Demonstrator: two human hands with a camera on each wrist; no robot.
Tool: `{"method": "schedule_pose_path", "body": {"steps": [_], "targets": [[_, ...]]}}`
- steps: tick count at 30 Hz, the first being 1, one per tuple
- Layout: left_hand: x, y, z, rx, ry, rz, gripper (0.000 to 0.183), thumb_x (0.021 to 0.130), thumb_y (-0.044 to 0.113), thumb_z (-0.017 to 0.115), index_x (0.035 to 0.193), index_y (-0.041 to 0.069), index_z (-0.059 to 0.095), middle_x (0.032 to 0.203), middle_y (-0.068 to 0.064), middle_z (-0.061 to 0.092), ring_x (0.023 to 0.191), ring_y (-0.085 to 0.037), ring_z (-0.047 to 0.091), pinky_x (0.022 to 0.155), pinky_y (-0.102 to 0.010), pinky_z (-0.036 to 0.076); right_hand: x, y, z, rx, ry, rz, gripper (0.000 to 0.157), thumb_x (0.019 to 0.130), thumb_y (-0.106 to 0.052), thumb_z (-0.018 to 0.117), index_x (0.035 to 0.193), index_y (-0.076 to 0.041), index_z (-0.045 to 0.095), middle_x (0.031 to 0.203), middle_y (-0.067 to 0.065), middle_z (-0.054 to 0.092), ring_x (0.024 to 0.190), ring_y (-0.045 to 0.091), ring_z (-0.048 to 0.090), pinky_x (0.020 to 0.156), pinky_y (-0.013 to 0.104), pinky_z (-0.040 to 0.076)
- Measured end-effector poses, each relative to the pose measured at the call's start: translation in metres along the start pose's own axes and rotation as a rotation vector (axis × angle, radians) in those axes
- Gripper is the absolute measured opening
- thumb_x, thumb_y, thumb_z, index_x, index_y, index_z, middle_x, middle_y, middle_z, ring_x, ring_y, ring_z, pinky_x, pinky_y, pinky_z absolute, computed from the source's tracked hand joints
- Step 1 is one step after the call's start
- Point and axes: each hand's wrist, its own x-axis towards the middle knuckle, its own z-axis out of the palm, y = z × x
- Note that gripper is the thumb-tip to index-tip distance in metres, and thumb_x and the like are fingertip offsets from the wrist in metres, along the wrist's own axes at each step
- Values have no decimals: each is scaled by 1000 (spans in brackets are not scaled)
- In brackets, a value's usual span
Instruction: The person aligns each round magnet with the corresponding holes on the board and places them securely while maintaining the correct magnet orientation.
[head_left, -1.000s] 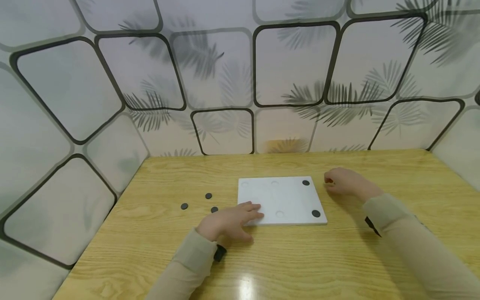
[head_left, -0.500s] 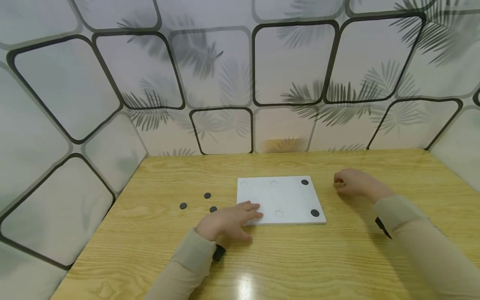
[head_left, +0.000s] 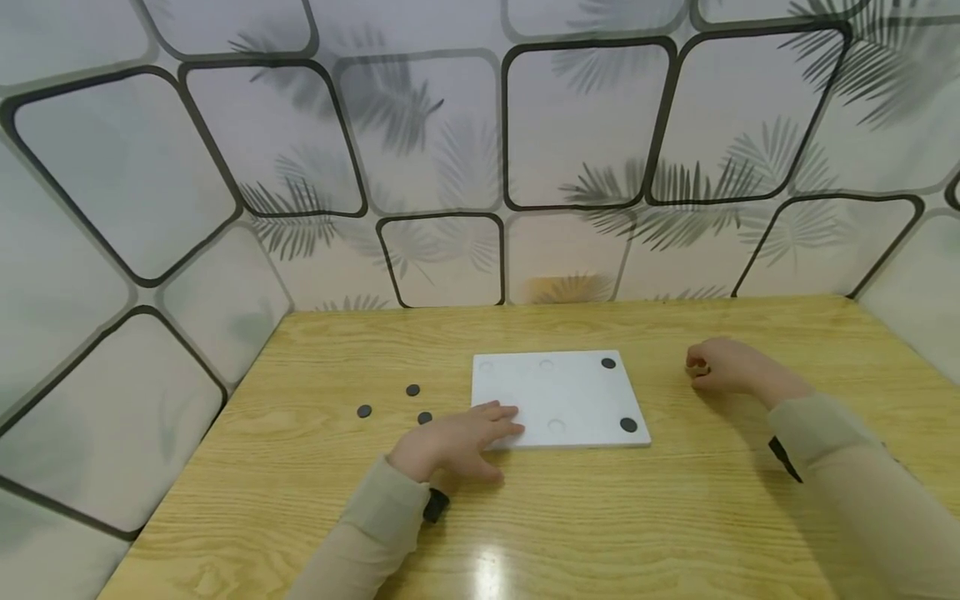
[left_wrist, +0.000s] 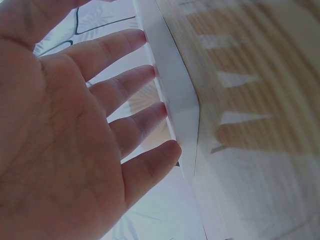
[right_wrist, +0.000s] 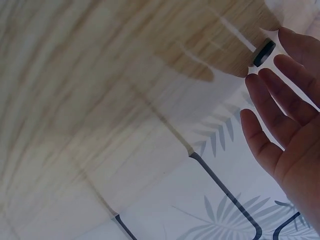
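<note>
A white board [head_left: 577, 392] with round recesses lies on the table, two black discs set at its right end, a back disc [head_left: 608, 363] and a front disc [head_left: 628, 425]. My left hand [head_left: 457, 442] rests its spread fingers on the board's front left part. The left wrist view shows those fingertips [left_wrist: 159, 109] touching the board's surface. To the right of the board, my right hand [head_left: 735, 367] stays low over the table with thumb and index finger bent together. They pinch a small black disc [right_wrist: 263, 52] at the fingertips, seen in the right wrist view and hidden in the head view.
Three loose black discs, among them a far disc [head_left: 412, 390] and a left disc [head_left: 363, 411], lie on the wooden table [head_left: 570, 525] left of the board. A patterned wall [head_left: 442, 258] stands along the table's back and left edges.
My right hand has moved steadily to the right, away from the board. The left hand and the board have stayed in place; the whole view has shifted slightly.
</note>
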Motion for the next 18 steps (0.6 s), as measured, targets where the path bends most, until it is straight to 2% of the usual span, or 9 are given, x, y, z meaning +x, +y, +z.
{"method": "schedule_pose_path", "body": {"steps": [12,18], "targets": [[0,0,0,0,0,-1,62,81,28,64,136,19,37,145,2,20,132,-17,12,104,-34,19,-3,1,0,29,-1,-33,9,76,-7,64,83,-3,60,78,2,58,70,18,55,61,38,46],[0,1,0,-1,-2,-4,62,81,28,64,136,19,36,145,3,19,132,-16,10,104,-34,19,-4,-1,-2,45,-24,-16,9,75,-2,60,84,-4,60,79,1,58,69,16,52,61,37,45]]}}
